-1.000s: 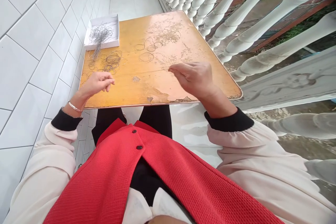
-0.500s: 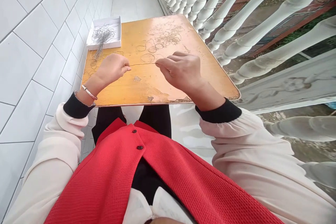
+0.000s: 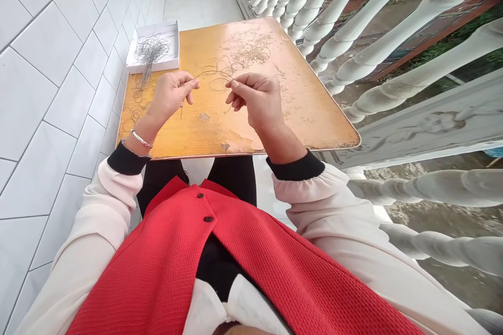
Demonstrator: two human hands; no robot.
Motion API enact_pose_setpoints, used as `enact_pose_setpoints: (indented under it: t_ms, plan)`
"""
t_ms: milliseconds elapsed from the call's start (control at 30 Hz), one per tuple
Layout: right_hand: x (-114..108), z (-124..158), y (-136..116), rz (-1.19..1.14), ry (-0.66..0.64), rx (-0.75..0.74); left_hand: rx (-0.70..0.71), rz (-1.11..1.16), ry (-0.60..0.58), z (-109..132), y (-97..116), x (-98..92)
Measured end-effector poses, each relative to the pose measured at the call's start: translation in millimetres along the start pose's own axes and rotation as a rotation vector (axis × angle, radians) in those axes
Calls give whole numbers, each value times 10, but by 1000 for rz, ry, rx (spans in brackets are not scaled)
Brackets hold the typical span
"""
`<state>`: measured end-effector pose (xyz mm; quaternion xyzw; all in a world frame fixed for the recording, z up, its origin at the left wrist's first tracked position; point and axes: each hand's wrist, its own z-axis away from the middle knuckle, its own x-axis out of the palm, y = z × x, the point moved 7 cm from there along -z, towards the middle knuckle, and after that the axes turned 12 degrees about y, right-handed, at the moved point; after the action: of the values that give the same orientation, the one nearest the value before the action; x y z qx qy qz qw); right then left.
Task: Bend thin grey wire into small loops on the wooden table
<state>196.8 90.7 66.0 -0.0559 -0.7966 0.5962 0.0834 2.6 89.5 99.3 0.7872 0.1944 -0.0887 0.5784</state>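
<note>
My left hand (image 3: 171, 97) and my right hand (image 3: 253, 99) hover over the worn orange tabletop (image 3: 291, 99), each pinching a thin dark wire (image 3: 212, 69) between thumb and fingers. The wire runs in slack curves between my hands, and short ends hang below them. Loose wire loops (image 3: 137, 104) lie on the tabletop to the left of my left hand. More rings (image 3: 219, 84) lie just beyond the gap between my hands. A white cardboard box (image 3: 135, 44) at the far left corner holds a bundle of thin grey wires (image 3: 149, 52).
A white tiled wall (image 3: 78, 52) runs along the table's left side. White balusters (image 3: 373, 42) of a balcony railing stand beyond its right edge. Patches of the tabletop's surface are peeled, and specks of debris lie near its far end.
Both hands have moved farther up the table and closer together. The wire stretched nearly straight between them before and now hangs in slack curves.
</note>
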Motion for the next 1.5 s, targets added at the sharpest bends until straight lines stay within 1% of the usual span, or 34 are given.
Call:
enact_pose_setpoints:
  t_ms: [133,300,367,467,533,667,800,933,1100,1300,1367,1500]
  plan:
    - [-42,-5,22,59,11,-58,35,-18,-32,24,-44,-28]
    - [-183,-9,-31,240,39,-215,117,-114,-83,39,-178,-94]
    - [-222,-5,-38,285,19,-220,132,-133,-98,49,-228,-124]
    - [-250,-2,-1,269,0,-142,107,-122,-116,78,-262,-126]
    - [-234,8,56,188,0,-49,56,-77,-103,96,-265,-97]
    - [-111,73,202,-36,18,136,-53,119,-2,117,-260,7]
    - [16,151,325,-216,72,228,-132,317,92,142,-284,124]
    - [102,200,417,-302,105,265,-197,418,145,174,-310,187]
    - [174,224,458,-358,119,278,-264,448,187,214,-341,208]
    - [158,214,482,-355,154,250,-323,446,71,298,-372,281]
    - [178,225,525,-384,158,277,-333,448,73,311,-374,278]
    - [242,240,649,-492,166,325,-338,525,129,283,-378,260]
